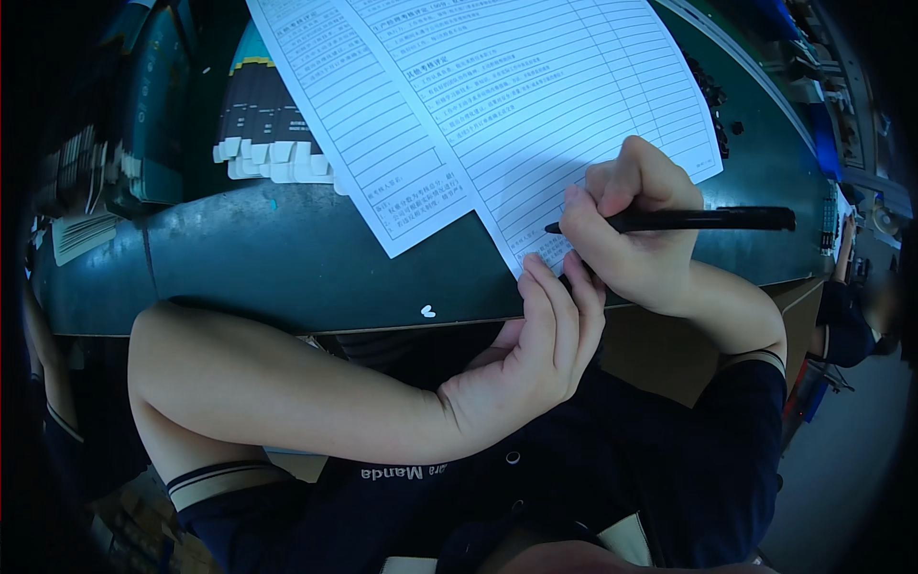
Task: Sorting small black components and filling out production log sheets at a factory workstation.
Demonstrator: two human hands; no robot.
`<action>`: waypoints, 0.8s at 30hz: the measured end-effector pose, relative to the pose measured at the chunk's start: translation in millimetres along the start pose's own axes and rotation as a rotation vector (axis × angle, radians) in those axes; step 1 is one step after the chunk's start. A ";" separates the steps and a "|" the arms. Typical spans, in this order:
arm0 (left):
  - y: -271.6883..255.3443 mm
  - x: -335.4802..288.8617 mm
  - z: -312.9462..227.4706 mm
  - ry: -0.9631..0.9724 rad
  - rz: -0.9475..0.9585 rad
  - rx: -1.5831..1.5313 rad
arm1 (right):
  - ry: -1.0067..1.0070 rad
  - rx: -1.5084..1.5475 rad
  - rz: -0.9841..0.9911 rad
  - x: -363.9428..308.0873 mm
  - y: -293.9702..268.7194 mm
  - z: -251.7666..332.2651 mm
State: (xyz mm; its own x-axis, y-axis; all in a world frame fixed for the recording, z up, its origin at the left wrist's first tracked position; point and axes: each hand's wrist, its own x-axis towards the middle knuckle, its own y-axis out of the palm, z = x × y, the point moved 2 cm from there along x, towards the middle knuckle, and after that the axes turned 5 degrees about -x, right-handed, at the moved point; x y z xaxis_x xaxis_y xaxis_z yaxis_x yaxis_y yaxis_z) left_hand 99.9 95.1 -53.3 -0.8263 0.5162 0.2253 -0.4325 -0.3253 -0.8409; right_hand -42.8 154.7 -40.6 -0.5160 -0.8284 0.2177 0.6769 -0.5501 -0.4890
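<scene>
My right hand is closed around a black pen, which lies nearly level and points left. Its tip meets the lower part of a printed, ruled paper form on the dark green table. Below it, my left hand reaches across from the left with its fingers stretched out. Those fingertips rest at the form's bottom corner, by the table's front edge, while the thumb sits lower and apart. A second printed strip of paper adjoins the form on its left side.
Dark cartons with white ends stand in a row behind the papers, left of centre. Taller teal cartons are at far left. Small black pieces lie beyond the form's right edge, and a white scrap near the front edge. Another person is at far right.
</scene>
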 end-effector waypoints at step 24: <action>-3.2 2.9 3.7 0.074 0.032 0.012 | 0.035 0.185 0.085 8.4 -11.5 -5.1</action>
State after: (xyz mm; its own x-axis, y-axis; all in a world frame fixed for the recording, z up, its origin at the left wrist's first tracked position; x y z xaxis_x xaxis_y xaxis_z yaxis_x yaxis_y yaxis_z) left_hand 97.5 94.8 -48.1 -0.8111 0.5624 0.1605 -0.4106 -0.3521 -0.8411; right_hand -57.5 154.7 -37.4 -0.4685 -0.8705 0.1508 0.8021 -0.4906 -0.3405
